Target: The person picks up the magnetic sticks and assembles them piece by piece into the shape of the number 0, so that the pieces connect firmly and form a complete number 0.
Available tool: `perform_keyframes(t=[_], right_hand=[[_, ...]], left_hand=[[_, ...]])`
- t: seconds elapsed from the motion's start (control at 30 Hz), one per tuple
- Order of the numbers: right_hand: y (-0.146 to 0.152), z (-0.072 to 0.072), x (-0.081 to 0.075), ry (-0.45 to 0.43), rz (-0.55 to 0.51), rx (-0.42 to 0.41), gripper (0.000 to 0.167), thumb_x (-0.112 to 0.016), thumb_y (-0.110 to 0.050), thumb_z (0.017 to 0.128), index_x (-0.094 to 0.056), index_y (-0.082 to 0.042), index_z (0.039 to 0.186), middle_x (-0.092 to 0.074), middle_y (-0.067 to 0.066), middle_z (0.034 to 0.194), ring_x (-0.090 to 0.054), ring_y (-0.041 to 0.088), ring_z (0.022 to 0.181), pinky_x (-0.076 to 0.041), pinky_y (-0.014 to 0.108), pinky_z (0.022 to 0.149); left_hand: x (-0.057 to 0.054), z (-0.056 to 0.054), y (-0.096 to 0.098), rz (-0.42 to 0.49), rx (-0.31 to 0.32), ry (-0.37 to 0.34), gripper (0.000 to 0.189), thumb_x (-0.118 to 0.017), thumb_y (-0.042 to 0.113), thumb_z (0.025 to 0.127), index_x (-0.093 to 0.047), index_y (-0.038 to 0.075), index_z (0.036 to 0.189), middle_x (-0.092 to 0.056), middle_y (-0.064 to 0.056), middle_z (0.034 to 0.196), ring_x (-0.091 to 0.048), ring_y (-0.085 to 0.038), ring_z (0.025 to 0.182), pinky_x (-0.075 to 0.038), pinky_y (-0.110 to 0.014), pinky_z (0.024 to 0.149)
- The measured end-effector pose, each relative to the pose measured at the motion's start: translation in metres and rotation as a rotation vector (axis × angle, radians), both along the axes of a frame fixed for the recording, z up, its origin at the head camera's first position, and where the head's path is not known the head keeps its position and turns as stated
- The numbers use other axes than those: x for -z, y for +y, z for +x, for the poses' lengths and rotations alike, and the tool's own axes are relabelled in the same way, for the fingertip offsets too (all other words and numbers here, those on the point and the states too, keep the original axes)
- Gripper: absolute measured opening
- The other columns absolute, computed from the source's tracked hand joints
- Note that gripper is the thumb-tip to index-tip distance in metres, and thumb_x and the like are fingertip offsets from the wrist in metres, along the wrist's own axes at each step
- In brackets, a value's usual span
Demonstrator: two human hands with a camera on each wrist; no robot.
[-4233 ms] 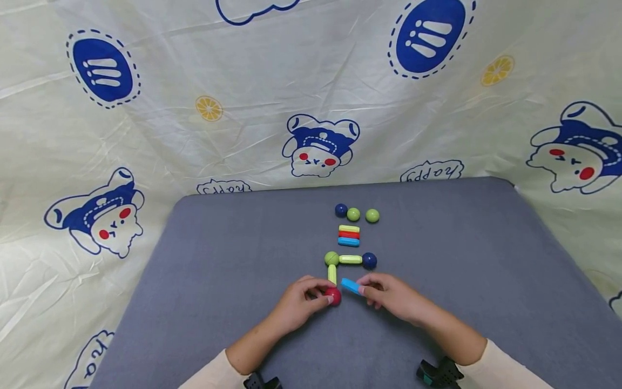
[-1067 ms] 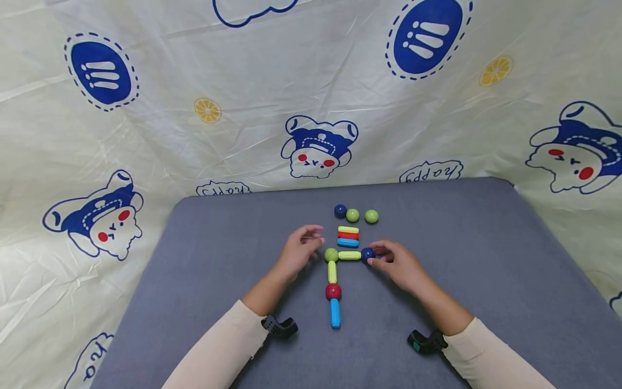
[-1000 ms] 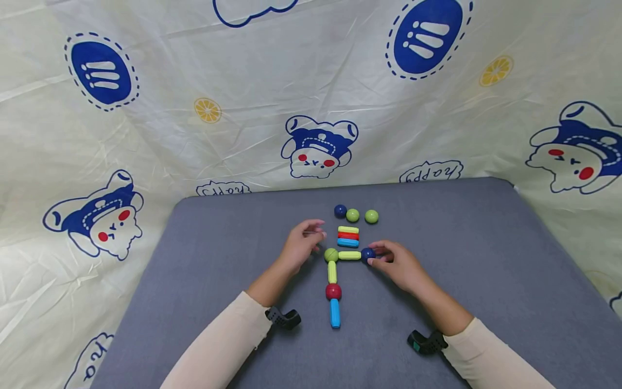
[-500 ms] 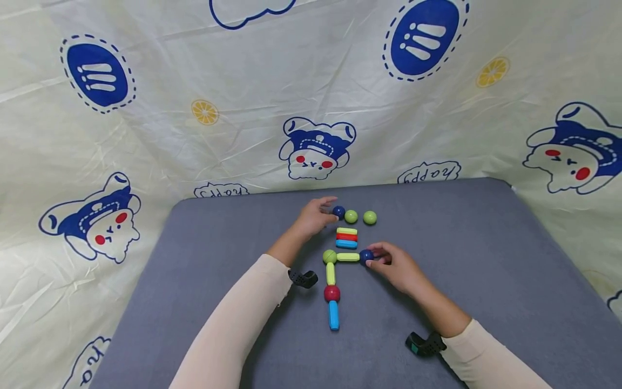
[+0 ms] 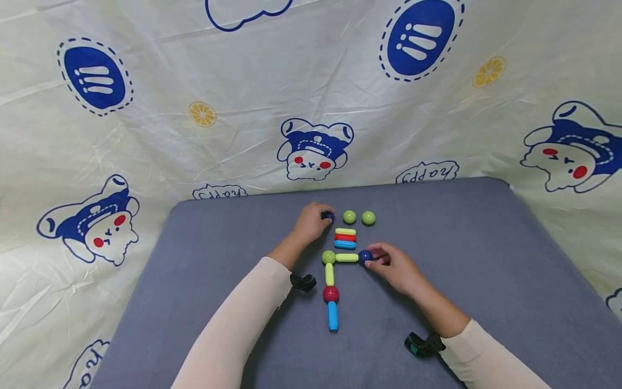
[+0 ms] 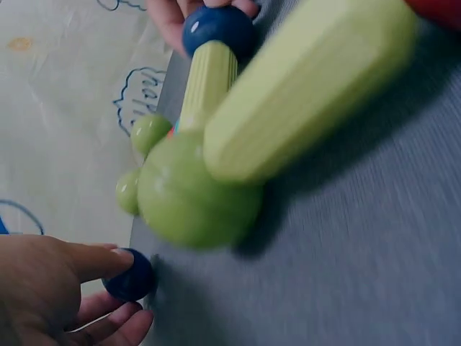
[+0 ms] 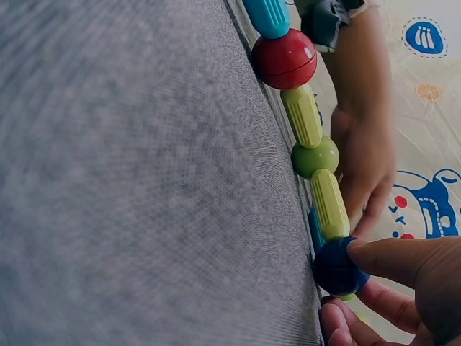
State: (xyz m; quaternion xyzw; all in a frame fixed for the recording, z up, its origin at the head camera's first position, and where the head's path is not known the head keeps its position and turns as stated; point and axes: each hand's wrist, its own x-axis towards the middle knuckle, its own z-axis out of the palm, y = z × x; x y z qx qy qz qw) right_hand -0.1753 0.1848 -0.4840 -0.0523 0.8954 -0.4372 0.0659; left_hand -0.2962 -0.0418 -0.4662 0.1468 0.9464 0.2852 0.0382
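While the left hand (image 5: 311, 223) pinches a loose blue ball (image 6: 135, 279) at twelve o'clock from the joined chain (image 5: 330, 275), the right hand (image 5: 397, 268) pinches its blue end ball (image 5: 364, 256) at two; three sticks (image 5: 345, 238) and two green balls (image 5: 349, 217) lie unjoined.

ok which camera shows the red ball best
The right wrist view: the red ball looks large and clear there, well inside the picture. The head view shows it too, but small; the left wrist view catches only a red piece at the top right corner.
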Motion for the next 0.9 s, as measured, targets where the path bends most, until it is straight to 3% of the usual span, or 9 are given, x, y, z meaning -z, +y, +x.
perform_keyframes(t=[0.4,0.73,0.9], right_hand=[[-0.001,0.003,0.000,-0.015,0.000,0.002,0.034,-0.068,-0.020,0.097,-0.062,-0.007,0.128,-0.067,0.015,0.115,-0.060,0.022,0.097,-0.046,0.031,0.079],[-0.001,0.001,0.000,0.002,-0.003,-0.005,0.034,-0.068,-0.019,0.097,-0.061,-0.006,0.128,-0.067,0.016,0.116,-0.061,0.023,0.098,-0.046,0.031,0.079],[-0.001,0.001,0.000,0.008,-0.005,-0.007,0.034,-0.068,-0.019,0.097,-0.062,-0.006,0.128,-0.067,0.016,0.116,-0.061,0.024,0.098,-0.046,0.032,0.080]], left_hand=[[0.004,0.018,-0.041,0.062,-0.011,-0.009,0.023,-0.071,0.010,0.094,-0.075,0.011,0.117,-0.068,-0.016,0.120,-0.063,-0.028,0.111,-0.051,-0.043,0.096],[-0.003,0.052,-0.054,-0.007,0.053,0.002,0.026,-0.073,0.013,0.093,-0.074,0.012,0.119,-0.065,-0.014,0.110,-0.063,-0.026,0.100,-0.053,-0.039,0.086],[-0.003,0.070,-0.058,-0.004,0.052,0.003,0.032,-0.074,0.014,0.093,-0.072,0.013,0.124,-0.064,-0.013,0.109,-0.063,-0.025,0.099,-0.054,-0.039,0.085]])
